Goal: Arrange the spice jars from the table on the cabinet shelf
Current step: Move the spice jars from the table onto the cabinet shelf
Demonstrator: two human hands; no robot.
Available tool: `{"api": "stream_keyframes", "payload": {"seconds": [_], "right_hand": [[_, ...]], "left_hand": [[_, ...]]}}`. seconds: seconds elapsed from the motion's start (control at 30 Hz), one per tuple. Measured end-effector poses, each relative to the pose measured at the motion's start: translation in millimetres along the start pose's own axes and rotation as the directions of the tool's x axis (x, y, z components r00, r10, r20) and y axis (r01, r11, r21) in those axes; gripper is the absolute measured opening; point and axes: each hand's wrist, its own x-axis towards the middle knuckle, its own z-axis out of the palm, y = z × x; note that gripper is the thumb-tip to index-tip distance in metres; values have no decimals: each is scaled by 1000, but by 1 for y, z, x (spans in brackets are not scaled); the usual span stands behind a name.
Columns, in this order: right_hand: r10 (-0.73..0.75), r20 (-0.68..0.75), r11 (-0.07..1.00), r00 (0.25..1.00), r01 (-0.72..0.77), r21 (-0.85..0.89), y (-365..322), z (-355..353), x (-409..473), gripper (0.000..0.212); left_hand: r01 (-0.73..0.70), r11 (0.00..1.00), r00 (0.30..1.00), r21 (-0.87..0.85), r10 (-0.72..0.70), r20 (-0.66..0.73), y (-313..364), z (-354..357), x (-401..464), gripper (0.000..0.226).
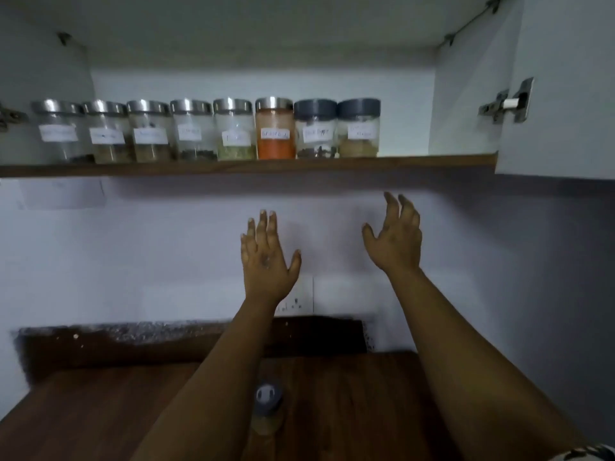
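Note:
Several labelled glass spice jars stand in a row on the cabinet shelf (416, 160). Most have silver lids; one holds orange powder (275, 129), and the two rightmost (315, 129) (358, 128) have dark grey lids. Another grey-lidded jar (268, 410) stands on the wooden table (349, 410) below, between my forearms. My left hand (266, 257) and my right hand (396, 237) are both raised below the shelf with fingers spread and straight, holding nothing, apart from every jar.
The cabinet door (565, 88) hangs open at the right, its hinge (509, 103) showing. A wall socket (296, 302) sits behind my left wrist. The shelf has bare room right of the last jar. A dark backsplash strip (133, 341) borders the table.

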Motion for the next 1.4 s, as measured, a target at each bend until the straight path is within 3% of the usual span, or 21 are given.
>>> {"api": "stream_keyframes", "payload": {"seconds": [0.07, 0.13, 0.27, 0.33, 0.47, 0.57, 0.63, 0.73, 0.8, 0.93, 1.1, 1.23, 1.3, 1.4], "right_hand": [[92, 227, 992, 970, -70, -103, 20, 35, -43, 74], [189, 434, 965, 881, -86, -247, 41, 66, -90, 76], [304, 646, 942, 700, -117, -315, 57, 112, -181, 75], [335, 720, 934, 608, -114, -338, 50, 130, -217, 73], [343, 751, 934, 564, -119, -338, 23, 166, -267, 77], [327, 820, 939, 470, -259, -226, -8, 192, -293, 86], [240, 815, 959, 528, -259, -115, -25, 206, -304, 81], [31, 751, 999, 659, 2, -42, -41, 226, -305, 57], [-17, 749, 995, 662, 86, -52, -52, 237, -299, 47], [67, 836, 984, 545, 102, -146, -67, 257, -298, 43], [122, 830, 967, 544, 122, -223, -73, 263, -302, 36], [271, 803, 961, 531, -103, -256, -89, 250, -273, 34], [322, 836, 943, 443, -225, -244, -102, 240, -250, 36], [319, 887, 936, 334, -259, -239, -122, 221, -219, 38]], "left_hand": [[108, 994, 990, 6, -108, 95, -27, 8, -42, 85], [180, 983, 963, 46, -186, 194, -60, 16, -85, 87], [330, 933, 834, 145, -360, 418, -109, 20, -163, 95], [384, 907, 780, 174, -419, 465, -122, 21, -200, 96], [409, 883, 632, 230, -456, 626, -147, 27, -249, 98], [382, 894, 558, 232, -423, 714, -168, 32, -262, 99], [383, 899, 531, 211, -401, 746, -178, 33, -264, 99], [401, 899, 498, 176, -375, 782, -186, 30, -262, 97], [405, 904, 467, 136, -333, 819, -189, 26, -263, 96], [404, 911, 406, 82, -259, 876, -200, 19, -265, 99], [446, 895, 365, 18, -200, 909, -216, 14, -257, 112], [635, 772, 285, -24, -205, 936, -227, 22, -244, 119], [725, 684, 295, -78, -206, 933, -224, 24, -234, 118], [682, 697, 453, -221, -165, 876, -209, 23, -223, 107]]}}
